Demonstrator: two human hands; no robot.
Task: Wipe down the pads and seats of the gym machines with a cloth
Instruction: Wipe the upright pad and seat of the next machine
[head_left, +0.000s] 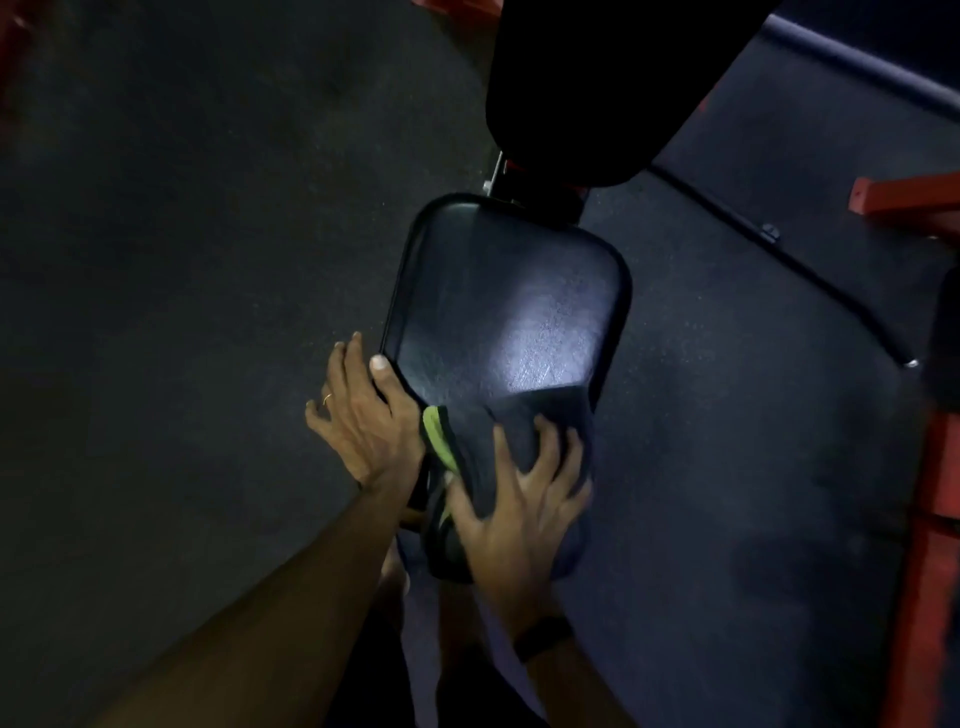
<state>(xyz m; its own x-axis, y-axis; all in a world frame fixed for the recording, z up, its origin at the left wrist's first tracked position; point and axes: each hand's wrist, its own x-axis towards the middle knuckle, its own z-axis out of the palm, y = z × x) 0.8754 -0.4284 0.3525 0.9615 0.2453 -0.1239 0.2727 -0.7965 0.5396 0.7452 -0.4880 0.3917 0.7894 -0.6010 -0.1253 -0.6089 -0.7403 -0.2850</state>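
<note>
Pressing cloth (524, 457) on glossy seat (498, 306).

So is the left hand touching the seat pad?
Touching: the head view shows the left hand with its thumb lying on the seat pad at its left edge.

Glossy grained vinyl seat (498, 306); soft matt cloth (524, 431); speckled rubber floor (208, 234).
</note>
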